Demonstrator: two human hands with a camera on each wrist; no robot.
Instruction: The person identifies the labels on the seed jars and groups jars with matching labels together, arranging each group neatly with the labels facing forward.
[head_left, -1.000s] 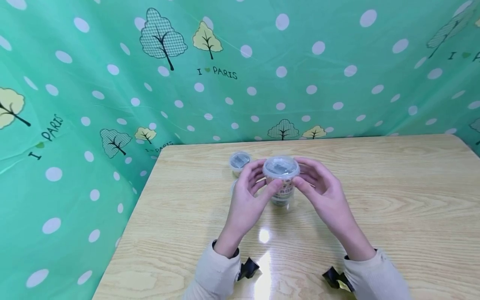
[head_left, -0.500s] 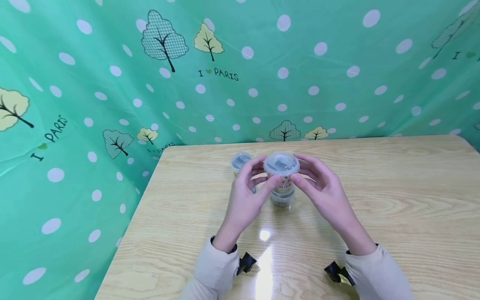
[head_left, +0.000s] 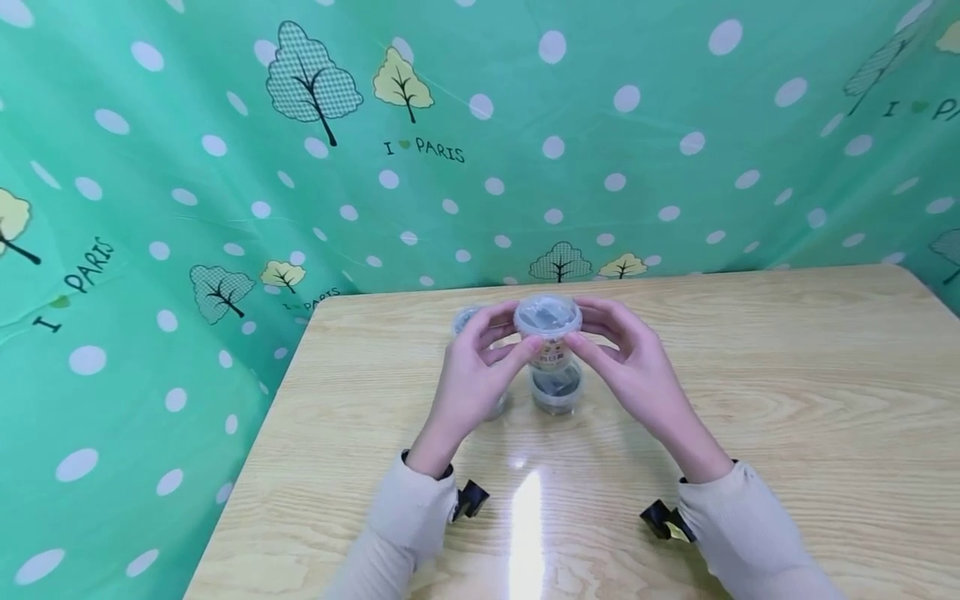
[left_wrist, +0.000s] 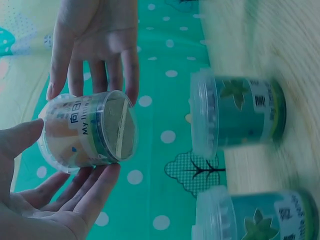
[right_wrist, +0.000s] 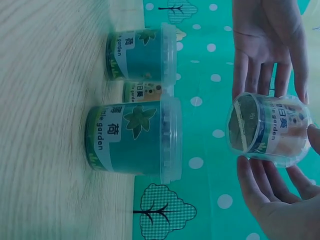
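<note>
Between both hands I hold up a small clear plastic cup [head_left: 548,321] with a lid and a peach "little garden" label. My left hand [head_left: 476,371] grips its left side, thumb in front and fingers curving behind. The right hand [head_left: 632,367] grips the other side the same way. Through the cup's bottom, the left wrist view shows dark contents and a pale strip. Below it, on the table, stands a lidded cup with a green label [right_wrist: 132,137]. Another green cup [right_wrist: 136,55] stands to its left, and a peach-labelled cup [right_wrist: 144,91] is mostly hidden behind them.
The wooden table [head_left: 787,400] runs back to a green polka-dot cloth [head_left: 510,200] with printed trees. Black straps [head_left: 471,498] stick out by the light sleeve cuffs. A bright reflection lies on the tabletop in front of the cups.
The held cup has risen, from just over the green cup to well above it, so the lower cup's lid now shows. Both hands have gone up with it, keeping their grip.
</note>
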